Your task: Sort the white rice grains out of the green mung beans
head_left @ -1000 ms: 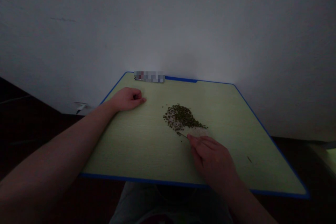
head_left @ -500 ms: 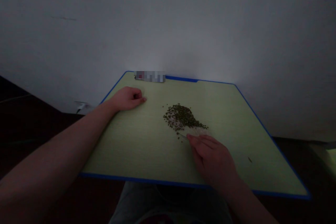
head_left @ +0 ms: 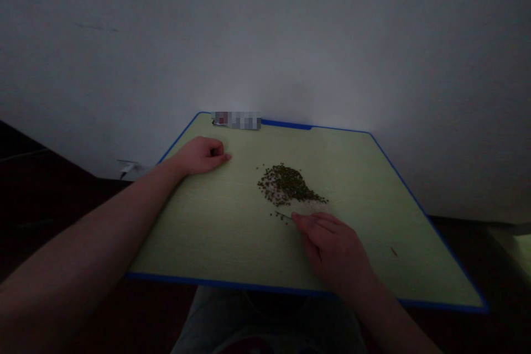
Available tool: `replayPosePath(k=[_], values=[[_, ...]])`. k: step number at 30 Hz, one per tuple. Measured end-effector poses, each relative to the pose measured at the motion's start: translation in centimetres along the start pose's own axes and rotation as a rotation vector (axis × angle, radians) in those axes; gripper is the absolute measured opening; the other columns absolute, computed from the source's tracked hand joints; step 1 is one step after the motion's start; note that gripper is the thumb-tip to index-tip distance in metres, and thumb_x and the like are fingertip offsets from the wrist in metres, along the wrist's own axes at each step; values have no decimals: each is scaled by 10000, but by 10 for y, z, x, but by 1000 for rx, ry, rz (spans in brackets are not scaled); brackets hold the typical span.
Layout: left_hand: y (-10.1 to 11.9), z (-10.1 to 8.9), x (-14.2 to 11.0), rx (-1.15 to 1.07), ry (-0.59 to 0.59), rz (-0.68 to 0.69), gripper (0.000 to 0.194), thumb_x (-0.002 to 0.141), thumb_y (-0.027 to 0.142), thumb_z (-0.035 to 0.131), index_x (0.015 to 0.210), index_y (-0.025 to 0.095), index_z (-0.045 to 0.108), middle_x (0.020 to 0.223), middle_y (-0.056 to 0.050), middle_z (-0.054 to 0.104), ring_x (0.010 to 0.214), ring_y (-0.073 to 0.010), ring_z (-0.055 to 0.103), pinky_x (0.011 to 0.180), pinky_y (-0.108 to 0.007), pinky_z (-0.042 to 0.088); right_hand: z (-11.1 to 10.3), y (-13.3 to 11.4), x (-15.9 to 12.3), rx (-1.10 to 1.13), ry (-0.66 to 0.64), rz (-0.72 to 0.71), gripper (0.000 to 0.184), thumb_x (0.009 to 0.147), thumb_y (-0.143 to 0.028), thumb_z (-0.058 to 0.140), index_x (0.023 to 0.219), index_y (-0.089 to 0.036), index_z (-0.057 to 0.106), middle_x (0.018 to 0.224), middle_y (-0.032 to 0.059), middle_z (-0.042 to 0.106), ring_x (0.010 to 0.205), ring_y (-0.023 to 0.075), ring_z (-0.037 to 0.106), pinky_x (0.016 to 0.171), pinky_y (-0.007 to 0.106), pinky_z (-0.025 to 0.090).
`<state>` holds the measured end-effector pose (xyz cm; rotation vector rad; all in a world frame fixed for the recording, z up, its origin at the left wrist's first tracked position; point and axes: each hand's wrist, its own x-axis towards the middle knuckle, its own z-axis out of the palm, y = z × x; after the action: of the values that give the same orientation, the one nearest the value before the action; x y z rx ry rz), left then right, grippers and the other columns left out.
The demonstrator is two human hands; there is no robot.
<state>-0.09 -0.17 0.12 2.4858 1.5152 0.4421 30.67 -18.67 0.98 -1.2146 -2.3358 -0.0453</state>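
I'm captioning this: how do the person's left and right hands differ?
The left hand curls with no tool visible; the right hand grips a thin tool. The left hand lies apart from the dark beans; the right hand is close to them. Both are bare.

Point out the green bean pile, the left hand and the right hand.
Green bean pile (head_left: 290,181): head view, dense middle of the heap.
Left hand (head_left: 202,156): head view, thumb side.
Right hand (head_left: 338,248): head view, back of the hand.

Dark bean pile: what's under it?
Pale grains show through gaps in the dark beans at left and along their near side, by the right hand. Under the dense middle, whatever lies there is covered.
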Motion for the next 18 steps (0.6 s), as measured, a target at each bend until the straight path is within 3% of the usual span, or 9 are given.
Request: replayPosePath(k=[6,10,18], values=[[0,1,1,-8,-21,-32,369,748,502,488,641,157,562,526,10,484,507,-97,392,519,-250,263,1,-5,12,141,-47,87,318,855,-97,439,1062,-142,676,917,65,729,822,154,660,779,292,541],[2,0,0,-6,-17,-44,375,752,509,483,637,159,553,514,17,460,499,-93,386,515,-247,260,2,-6,21,118,-69,165,308,864,-144,452,1081,-160,670,945,66,726,827,175,664,782,326,531],[3,-1,0,-5,-7,-20,365,743,499,485,619,160,544,511,19,464,498,-90,382,509,-242,257,3,-6,25,100,-42,193,289,872,-177,457,1051,-161,684,934,72,729,804,181,670,773,324,523]])
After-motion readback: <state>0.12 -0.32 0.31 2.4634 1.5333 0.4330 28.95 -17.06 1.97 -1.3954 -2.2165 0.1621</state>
